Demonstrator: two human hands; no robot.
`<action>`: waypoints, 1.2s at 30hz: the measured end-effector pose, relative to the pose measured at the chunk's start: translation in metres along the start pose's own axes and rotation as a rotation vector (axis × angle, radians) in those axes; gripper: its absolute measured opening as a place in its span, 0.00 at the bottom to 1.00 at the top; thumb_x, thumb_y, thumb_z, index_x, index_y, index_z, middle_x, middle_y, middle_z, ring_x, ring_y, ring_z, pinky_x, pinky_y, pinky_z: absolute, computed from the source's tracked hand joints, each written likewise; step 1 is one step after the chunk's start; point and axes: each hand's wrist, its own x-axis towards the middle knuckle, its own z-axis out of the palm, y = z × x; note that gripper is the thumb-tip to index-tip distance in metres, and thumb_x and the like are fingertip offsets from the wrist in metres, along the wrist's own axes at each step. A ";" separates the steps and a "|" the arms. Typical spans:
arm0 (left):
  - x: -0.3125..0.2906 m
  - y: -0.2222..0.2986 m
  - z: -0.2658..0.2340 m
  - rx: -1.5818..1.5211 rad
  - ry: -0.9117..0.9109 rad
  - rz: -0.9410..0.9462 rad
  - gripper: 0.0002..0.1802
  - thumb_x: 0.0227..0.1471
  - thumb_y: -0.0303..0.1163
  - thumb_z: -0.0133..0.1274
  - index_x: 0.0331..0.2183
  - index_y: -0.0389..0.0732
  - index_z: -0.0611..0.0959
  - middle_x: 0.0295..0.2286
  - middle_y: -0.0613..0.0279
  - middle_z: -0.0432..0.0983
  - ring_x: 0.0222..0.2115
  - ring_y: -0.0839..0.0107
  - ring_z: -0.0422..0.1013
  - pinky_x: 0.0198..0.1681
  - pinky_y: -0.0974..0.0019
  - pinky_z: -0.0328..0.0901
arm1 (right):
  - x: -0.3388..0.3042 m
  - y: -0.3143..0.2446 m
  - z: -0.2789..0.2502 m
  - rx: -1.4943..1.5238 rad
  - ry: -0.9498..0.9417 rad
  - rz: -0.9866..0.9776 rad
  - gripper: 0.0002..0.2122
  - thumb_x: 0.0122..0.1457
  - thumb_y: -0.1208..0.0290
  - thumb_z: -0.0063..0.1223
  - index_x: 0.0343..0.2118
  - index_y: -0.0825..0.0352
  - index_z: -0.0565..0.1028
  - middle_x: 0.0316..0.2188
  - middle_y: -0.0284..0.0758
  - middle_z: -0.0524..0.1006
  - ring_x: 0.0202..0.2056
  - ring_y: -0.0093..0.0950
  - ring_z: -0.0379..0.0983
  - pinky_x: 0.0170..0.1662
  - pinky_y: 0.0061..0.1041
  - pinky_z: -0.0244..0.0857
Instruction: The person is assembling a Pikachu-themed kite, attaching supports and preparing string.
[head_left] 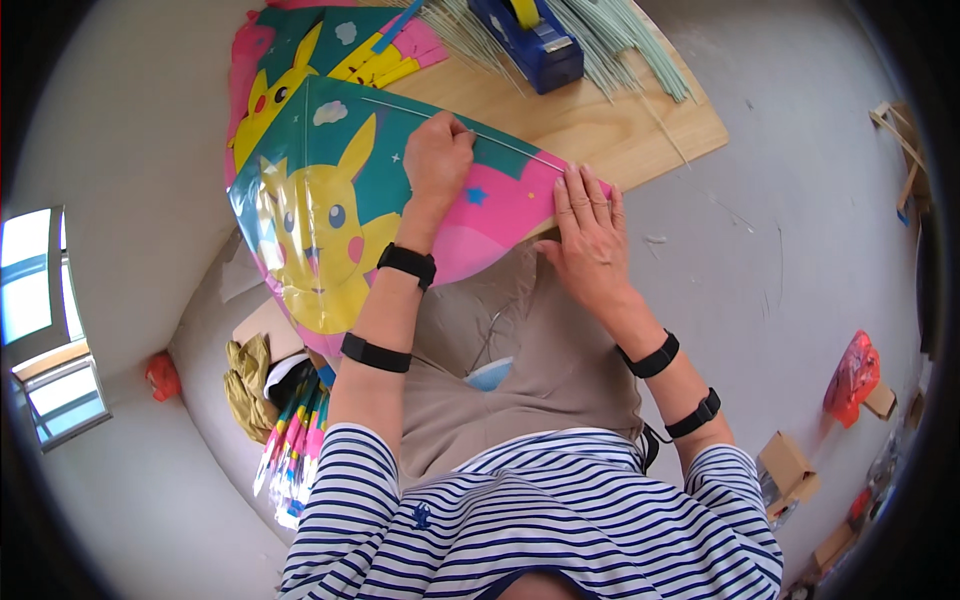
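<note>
A kite sail [320, 185] of thin shiny sheet, printed with a yellow long-eared cartoon animal on green and pink, lies over the table's near edge and partly across my lap. Along its upper right edge runs a thin pale rod [520, 151]. My left hand [438, 165] is closed over the sail, its thumb and fingertips pressed together at the rod; whatever they pinch is hidden. Stretched flat, my right hand [592, 235] rests its fingers on the sail's pink right corner, over the rod's end.
On the wooden table [640, 150] stand a blue tape dispenser [555, 62] and many thin pale rods [635, 50]. More printed sails [270, 100] lie at the far left. Rolled colourful pieces [295, 440] and gold cloth [250, 385] sit at my left; a red bag [853, 380] lies right.
</note>
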 end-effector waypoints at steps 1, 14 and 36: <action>0.000 0.000 0.000 0.000 0.000 0.005 0.07 0.45 0.32 0.58 0.25 0.38 0.82 0.26 0.49 0.79 0.31 0.50 0.76 0.34 0.54 0.69 | 0.000 -0.001 0.000 -0.003 -0.006 0.002 0.40 0.46 0.61 0.66 0.62 0.73 0.62 0.67 0.45 0.55 0.68 0.41 0.47 0.68 0.50 0.38; -0.010 -0.005 -0.005 -0.006 0.037 0.031 0.08 0.44 0.31 0.60 0.26 0.36 0.81 0.21 0.54 0.77 0.23 0.61 0.74 0.28 0.61 0.66 | 0.001 -0.002 -0.006 0.005 -0.032 -0.011 0.42 0.43 0.64 0.68 0.62 0.73 0.61 0.67 0.45 0.53 0.69 0.41 0.45 0.68 0.49 0.37; 0.004 -0.001 0.002 0.257 0.116 0.267 0.03 0.47 0.28 0.52 0.27 0.41 0.79 0.29 0.54 0.75 0.32 0.53 0.74 0.34 0.55 0.68 | 0.001 -0.001 -0.005 -0.014 -0.039 -0.015 0.43 0.42 0.66 0.67 0.63 0.72 0.60 0.67 0.44 0.54 0.69 0.40 0.46 0.69 0.48 0.37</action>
